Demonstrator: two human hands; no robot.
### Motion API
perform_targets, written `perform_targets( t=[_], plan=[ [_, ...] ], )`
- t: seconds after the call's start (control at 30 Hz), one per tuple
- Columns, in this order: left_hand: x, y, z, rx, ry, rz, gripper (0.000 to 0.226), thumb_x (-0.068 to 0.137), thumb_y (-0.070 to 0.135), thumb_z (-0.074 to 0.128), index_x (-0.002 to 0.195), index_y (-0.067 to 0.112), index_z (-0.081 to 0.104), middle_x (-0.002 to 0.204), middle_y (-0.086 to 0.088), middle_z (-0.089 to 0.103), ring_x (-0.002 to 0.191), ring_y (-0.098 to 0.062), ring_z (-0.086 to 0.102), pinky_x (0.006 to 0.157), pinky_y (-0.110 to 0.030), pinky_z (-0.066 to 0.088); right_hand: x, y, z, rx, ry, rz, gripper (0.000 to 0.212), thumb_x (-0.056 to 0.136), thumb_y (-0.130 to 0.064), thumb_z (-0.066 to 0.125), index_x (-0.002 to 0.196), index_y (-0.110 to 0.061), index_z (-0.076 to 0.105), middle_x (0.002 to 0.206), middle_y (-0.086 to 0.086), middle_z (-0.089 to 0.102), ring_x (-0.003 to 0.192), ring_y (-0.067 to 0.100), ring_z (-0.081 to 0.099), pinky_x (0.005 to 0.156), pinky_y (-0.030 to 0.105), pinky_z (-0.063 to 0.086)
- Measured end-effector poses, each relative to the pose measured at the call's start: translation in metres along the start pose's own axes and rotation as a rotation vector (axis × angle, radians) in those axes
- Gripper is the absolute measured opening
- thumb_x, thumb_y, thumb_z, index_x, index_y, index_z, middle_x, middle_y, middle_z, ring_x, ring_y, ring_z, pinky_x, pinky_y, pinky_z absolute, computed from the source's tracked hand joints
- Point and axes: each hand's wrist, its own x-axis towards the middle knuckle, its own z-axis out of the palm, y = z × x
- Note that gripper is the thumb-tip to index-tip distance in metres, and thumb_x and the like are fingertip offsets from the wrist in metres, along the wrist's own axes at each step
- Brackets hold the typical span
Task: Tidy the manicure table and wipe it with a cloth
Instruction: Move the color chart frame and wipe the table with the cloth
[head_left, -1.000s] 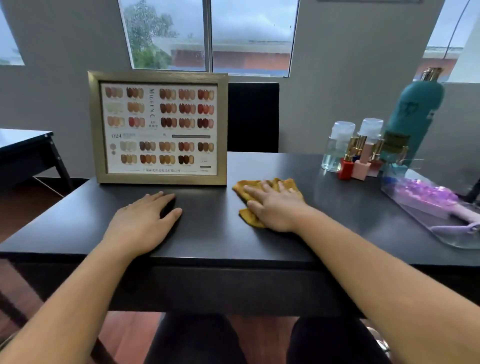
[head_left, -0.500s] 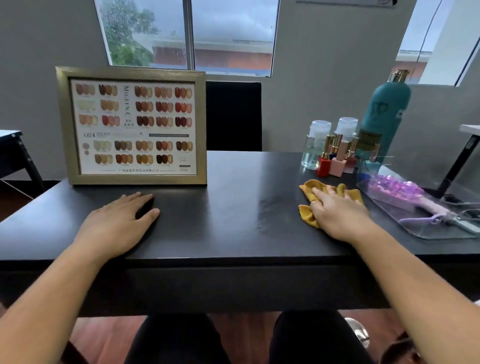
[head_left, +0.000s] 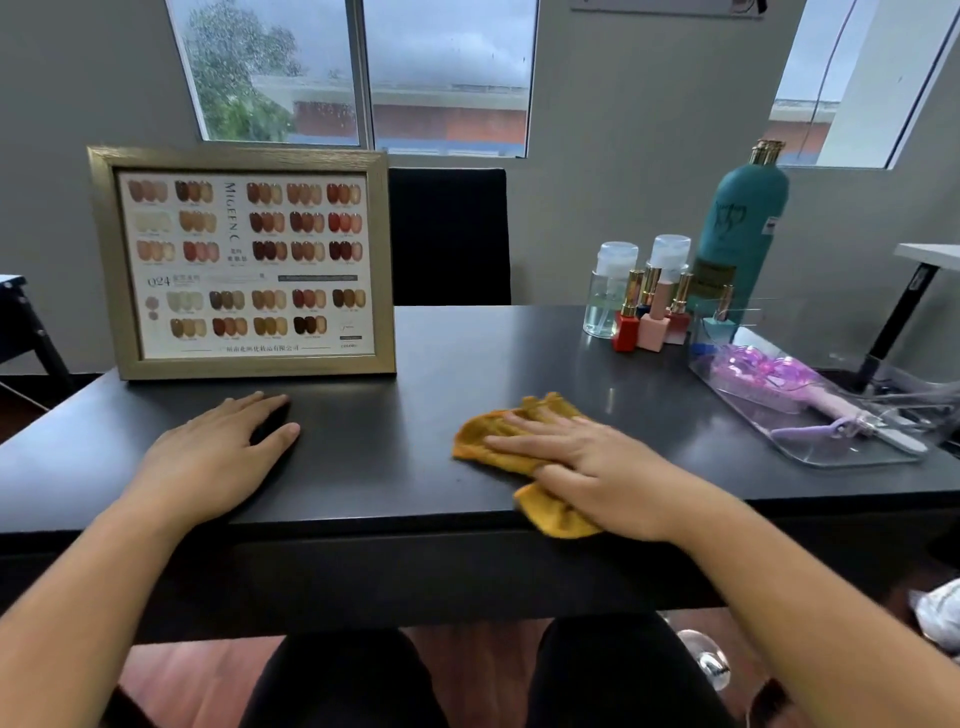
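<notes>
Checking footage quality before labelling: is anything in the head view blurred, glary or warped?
Head view: wide-angle warp leans the teal bottle and wall lines near the right edge; soft window sheen on the table; reflections on the clear tray; left hand, right hand and cloth look fairly sharp.

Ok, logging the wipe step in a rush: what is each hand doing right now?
Left hand: open, flat on the table, holding nothing.
Right hand: open, straight fingers pressing the yellow cloth down.

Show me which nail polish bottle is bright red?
The leftmost polish bottle is solid red. The pink bottle beside it is pale, and the rightmost polish bottle only fades into red.
</notes>
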Motion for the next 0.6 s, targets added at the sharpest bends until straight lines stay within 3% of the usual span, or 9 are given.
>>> perform_targets(
  t=[0.17,0.3,0.37,0.6],
  plan=[
    [0.001,0.000,0.002,0.030,0.009,0.003,0.055,0.091,0.056,0.031,0.143,0.036,0.028,0.154,0.011,0.023,0.143,-0.011,0.017,0.113,-0.037,0.020,-0.013,0.058,-0.020,-0.095,0.079,0.453,0.048,0.100,-0.033,0.030,0.147,-0.039,0.022,0.160,-0.009,0.008,0.147,0.014,0.000,0.119,0.038,0.000],
    [0.002,0.000,0.004,0.033,0.015,0.006,0.056,0.091,0.056,0.030,0.143,0.036,0.028,0.154,0.011,0.023,0.143,-0.011,0.017,0.113,-0.037,0.020,0.025,0.045,-0.014,-0.136,0.074,0.691,0.055,0.099,-0.039,0.022,0.152,-0.031,0.011,0.161,0.002,-0.001,0.147,0.030,-0.002,0.117,0.048,0.001],
    [0.002,0.000,0.005,0.037,0.018,0.006,0.056,0.091,0.056,0.030,0.143,0.035,0.028,0.154,0.011,0.023,0.143,-0.011,0.017,0.113,-0.037,0.020,0.049,0.019,-0.003,-0.138,0.057,0.634,0.056,0.098,-0.038,0.022,0.152,-0.029,0.009,0.161,0.004,-0.002,0.147,0.033,-0.003,0.116,0.050,0.000],
    [0.004,0.001,0.006,0.040,0.008,-0.009,0.056,0.091,0.056,0.031,0.143,0.035,0.028,0.154,0.009,0.023,0.142,-0.011,0.018,0.114,-0.038,0.020,0.088,-0.082,0.045,-0.132,0.008,0.172,0.057,0.095,-0.039,0.023,0.150,-0.029,0.013,0.161,0.003,0.002,0.147,0.031,-0.002,0.116,0.049,0.000]
  ],
)
